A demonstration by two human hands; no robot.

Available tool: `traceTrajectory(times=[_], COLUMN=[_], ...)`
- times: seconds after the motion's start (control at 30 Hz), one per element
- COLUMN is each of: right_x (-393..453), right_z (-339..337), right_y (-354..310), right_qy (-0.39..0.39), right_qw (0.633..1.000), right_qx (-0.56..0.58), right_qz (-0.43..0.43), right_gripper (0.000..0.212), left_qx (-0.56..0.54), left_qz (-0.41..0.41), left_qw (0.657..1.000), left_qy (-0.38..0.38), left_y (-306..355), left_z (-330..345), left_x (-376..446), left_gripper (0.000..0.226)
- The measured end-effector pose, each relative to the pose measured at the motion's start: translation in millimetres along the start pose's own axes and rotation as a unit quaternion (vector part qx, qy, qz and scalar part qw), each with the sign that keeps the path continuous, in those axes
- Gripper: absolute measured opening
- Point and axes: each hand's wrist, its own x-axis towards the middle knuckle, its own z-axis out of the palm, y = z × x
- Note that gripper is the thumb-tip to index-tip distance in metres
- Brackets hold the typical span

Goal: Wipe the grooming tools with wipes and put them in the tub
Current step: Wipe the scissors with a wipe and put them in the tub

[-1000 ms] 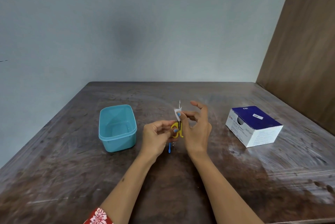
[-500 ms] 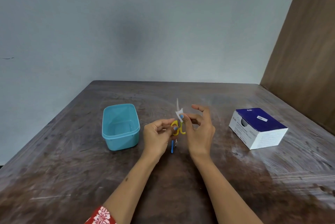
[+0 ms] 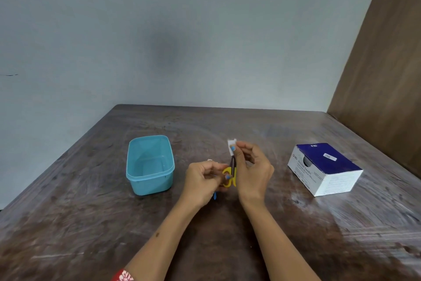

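Observation:
Small scissors with yellow handles [image 3: 229, 178] stand upright above the table's middle. My left hand [image 3: 201, 181] grips the yellow handles. My right hand [image 3: 252, 170] pinches a small white wipe [image 3: 231, 144] around the upper end of the blades, which the wipe hides. A blue-tipped tool [image 3: 214, 196] lies on the table under my left hand, mostly hidden. The light blue tub [image 3: 149, 163] stands to the left of my hands with nothing visible inside it.
A blue and white box of alcohol swabs [image 3: 323, 168] sits on the wooden table [image 3: 91, 223] to the right. A grey wall lies behind the table and a brown panel [image 3: 382, 76] rises at the right.
My right hand has slid the wipe up along the blades to their tip, which now no longer pokes out above it. The left hand keeps its grip on the handles.

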Motion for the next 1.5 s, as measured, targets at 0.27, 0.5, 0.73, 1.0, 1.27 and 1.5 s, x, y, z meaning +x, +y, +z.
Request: traceTrajectory(times=[0.27,0.5,0.73,1.0,1.27,1.5], right_x=[-2.5,-4.8,-2.7,-5.1,-5.4,-3.9], right_z=[2.1,-0.7,-2.8,-2.8,-1.6,-3.3], right_y=[-2.8,-6.6,-9.7,-10.0,-10.1,-9.1], right_qy=[-0.019,-0.022,-0.006,-0.024,-0.028,-0.010], right_qw=[1.000,1.000,0.999,0.999,0.998,0.998], right_qx=[0.003,0.013,0.032,0.029,0.055,0.062], right_qz=[0.010,0.001,0.016,0.011,0.002,0.007], right_gripper=[0.014,0.020,0.032,0.041,0.041,0.046], left_qx=[0.029,0.059,0.041,0.046,0.048,0.031], left_qz=[0.029,0.070,0.050,0.047,0.061,0.048], left_qw=[0.998,0.994,0.998,0.997,0.996,0.998], left_qy=[0.038,0.059,0.018,0.032,0.051,0.037], left_y=[-2.8,-4.0,-0.8,-2.8,-4.0,-4.5], left_z=[-2.8,-1.6,-0.9,-3.1,-2.9,-3.3], left_x=[1.5,-0.4,-1.5,2.5,2.0,1.5], left_gripper=[0.020,0.025,0.024,0.023,0.028,0.026])
